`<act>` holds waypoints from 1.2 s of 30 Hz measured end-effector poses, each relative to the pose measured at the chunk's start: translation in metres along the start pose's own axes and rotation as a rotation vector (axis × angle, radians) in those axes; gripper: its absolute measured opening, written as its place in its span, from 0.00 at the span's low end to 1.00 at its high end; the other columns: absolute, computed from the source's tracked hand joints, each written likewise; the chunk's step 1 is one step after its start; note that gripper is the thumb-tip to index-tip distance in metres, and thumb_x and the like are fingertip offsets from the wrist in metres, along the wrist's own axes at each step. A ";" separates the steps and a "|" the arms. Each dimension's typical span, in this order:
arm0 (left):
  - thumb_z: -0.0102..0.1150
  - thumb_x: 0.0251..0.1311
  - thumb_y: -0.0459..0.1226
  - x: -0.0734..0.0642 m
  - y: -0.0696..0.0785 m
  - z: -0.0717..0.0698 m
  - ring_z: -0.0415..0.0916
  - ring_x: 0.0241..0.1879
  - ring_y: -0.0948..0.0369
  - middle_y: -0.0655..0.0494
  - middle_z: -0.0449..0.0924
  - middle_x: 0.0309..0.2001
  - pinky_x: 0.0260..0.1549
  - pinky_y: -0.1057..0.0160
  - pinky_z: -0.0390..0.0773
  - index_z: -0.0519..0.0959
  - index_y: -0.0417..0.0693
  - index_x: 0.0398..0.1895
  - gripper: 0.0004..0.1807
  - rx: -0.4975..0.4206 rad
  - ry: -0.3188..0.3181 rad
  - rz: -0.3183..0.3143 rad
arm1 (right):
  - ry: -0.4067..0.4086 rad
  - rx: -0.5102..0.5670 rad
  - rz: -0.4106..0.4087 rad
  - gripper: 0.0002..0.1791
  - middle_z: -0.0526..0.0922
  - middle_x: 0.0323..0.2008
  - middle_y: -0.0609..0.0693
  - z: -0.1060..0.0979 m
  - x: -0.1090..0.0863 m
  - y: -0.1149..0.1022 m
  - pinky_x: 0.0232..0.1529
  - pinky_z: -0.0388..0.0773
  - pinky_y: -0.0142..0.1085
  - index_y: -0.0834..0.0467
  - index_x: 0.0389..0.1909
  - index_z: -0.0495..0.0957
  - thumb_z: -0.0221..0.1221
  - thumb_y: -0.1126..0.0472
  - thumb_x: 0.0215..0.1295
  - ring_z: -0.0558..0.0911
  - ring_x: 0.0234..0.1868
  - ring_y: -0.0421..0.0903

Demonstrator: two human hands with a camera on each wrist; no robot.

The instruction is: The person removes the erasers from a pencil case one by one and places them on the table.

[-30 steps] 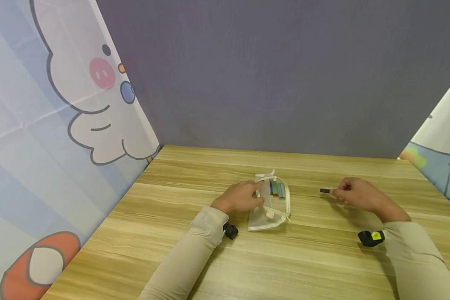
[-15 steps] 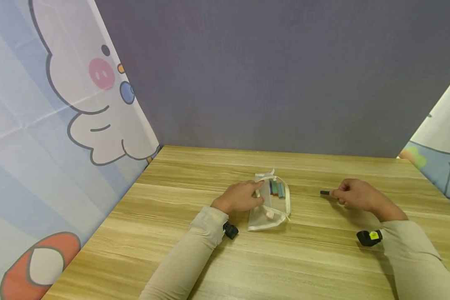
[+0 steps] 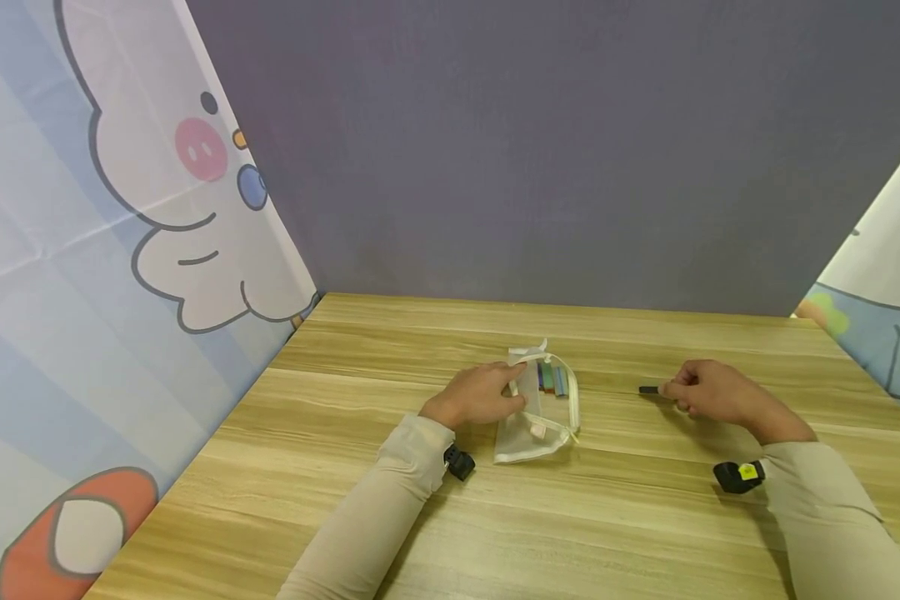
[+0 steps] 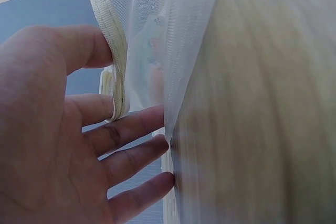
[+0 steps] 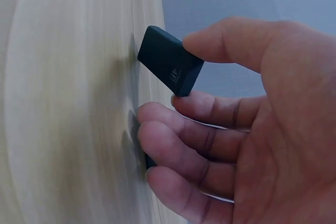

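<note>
Black block [image 5: 167, 59] pinched in right hand [image 3: 711, 392], mesh bag [image 3: 521, 437] between hands, touching the spread left hand [image 3: 476, 394]

marking "4b" [image 5: 177, 72] on black block [image 5: 164, 56], right wrist view.

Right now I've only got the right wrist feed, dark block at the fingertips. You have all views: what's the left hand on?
Observer: The left hand has its fingers on a white mesh bag.
Operator: Anything in it?
Observer: Yes, coloured strips, blue and green among them, show inside in the head view.
Operator: Am I over it?
Observer: No. In the head view the mesh bag lies to the left of the right hand, with bare tabletop between.
</note>
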State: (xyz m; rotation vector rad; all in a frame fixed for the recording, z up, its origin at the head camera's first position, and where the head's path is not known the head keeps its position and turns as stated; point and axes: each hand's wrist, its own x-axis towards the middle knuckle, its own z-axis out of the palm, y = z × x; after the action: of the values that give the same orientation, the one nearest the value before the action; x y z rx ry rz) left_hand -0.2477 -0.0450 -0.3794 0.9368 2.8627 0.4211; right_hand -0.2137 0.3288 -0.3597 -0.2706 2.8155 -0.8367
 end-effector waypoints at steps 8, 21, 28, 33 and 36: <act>0.45 0.69 0.55 0.000 -0.001 0.001 0.70 0.65 0.56 0.55 0.69 0.70 0.48 0.53 0.77 0.59 0.59 0.79 0.36 0.004 0.012 0.003 | -0.038 0.013 -0.020 0.20 0.79 0.28 0.49 -0.003 -0.003 0.000 0.28 0.68 0.37 0.64 0.35 0.74 0.54 0.49 0.75 0.75 0.29 0.46; 0.46 0.69 0.55 0.000 0.000 0.001 0.71 0.63 0.57 0.56 0.70 0.69 0.45 0.54 0.76 0.59 0.60 0.79 0.36 0.011 0.010 -0.008 | -0.064 0.031 -0.029 0.17 0.77 0.25 0.48 -0.005 -0.006 -0.003 0.27 0.67 0.34 0.62 0.32 0.74 0.57 0.52 0.74 0.74 0.27 0.44; 0.45 0.68 0.55 0.000 0.001 0.000 0.70 0.64 0.57 0.56 0.69 0.70 0.48 0.52 0.76 0.59 0.61 0.79 0.36 0.013 0.009 -0.012 | -0.068 0.037 -0.024 0.17 0.77 0.26 0.48 -0.006 -0.007 -0.004 0.27 0.67 0.35 0.63 0.32 0.75 0.55 0.53 0.75 0.74 0.28 0.45; 0.45 0.68 0.55 -0.001 0.001 0.000 0.71 0.64 0.58 0.56 0.69 0.70 0.46 0.53 0.76 0.59 0.61 0.79 0.36 0.015 0.010 -0.012 | -0.081 0.042 -0.018 0.18 0.77 0.27 0.49 -0.007 -0.008 -0.004 0.28 0.67 0.36 0.64 0.34 0.74 0.53 0.52 0.76 0.73 0.28 0.46; 0.45 0.69 0.55 0.000 0.000 0.001 0.72 0.62 0.58 0.57 0.70 0.69 0.44 0.55 0.75 0.58 0.61 0.79 0.36 0.018 0.010 -0.009 | -0.086 0.047 -0.013 0.18 0.77 0.27 0.50 -0.008 -0.008 -0.003 0.28 0.66 0.36 0.64 0.35 0.74 0.52 0.52 0.77 0.73 0.29 0.46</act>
State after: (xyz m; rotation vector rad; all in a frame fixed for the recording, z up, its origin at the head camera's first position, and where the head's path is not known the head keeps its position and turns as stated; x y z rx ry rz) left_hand -0.2471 -0.0447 -0.3798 0.9266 2.8829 0.4012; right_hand -0.2078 0.3323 -0.3507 -0.3103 2.7131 -0.8717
